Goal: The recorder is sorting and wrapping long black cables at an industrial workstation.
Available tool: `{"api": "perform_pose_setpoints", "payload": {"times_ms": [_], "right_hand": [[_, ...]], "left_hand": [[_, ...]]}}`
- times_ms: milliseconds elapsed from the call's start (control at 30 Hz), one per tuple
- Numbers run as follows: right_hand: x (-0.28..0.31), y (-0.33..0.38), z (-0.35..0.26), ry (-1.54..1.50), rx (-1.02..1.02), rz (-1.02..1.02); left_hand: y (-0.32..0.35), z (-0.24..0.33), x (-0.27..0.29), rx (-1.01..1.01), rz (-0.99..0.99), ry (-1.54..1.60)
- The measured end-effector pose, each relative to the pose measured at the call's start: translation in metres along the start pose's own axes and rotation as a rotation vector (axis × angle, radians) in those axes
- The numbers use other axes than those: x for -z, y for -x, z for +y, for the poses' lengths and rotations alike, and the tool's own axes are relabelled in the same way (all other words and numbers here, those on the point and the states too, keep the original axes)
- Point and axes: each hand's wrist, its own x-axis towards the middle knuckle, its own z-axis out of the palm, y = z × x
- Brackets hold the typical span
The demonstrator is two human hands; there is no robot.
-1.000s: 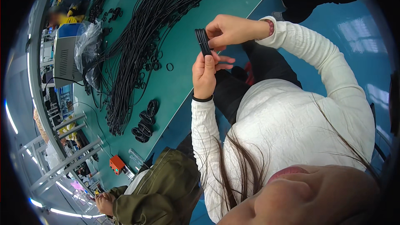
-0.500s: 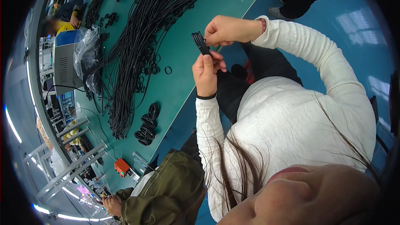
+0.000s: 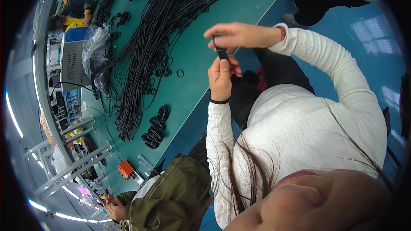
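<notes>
Head view: at the upper centre of the frame, a coiled black cable [image 3: 222, 54] is pinched between thumb and fingers of the left hand [image 3: 220, 79]; fingers of the right hand [image 3: 239, 35] are spread at its upper end, contact unclear. Its loops could be sprung loose by a slackened pinch.

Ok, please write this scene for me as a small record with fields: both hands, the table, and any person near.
Left hand: pinches a black cable bundle; black band on the wrist
Right hand: fingers spread at the bundle's upper end, grip unclear; red bracelet
Green table: long black cables, small black rings, a few coiled cables
Equipment: orange box; grey box, clear plastic bag next to it
Person near: co-worker in an olive jacket, to the left
</notes>
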Motion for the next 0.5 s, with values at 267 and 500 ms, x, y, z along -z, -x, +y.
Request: {"api": "perform_pose_setpoints", "payload": {"times_ms": [267,500], "right_hand": [[-0.003,0.004,0.002,-0.035,0.011,-0.144],[-0.008,0.006,-0.016,-0.123,-0.109,-0.114]], "left_hand": [[0.002,-0.009,-0.001,-0.068,-0.068,0.089],[-0.004,-0.008,-0.002,-0.078,-0.048,0.05]]}}
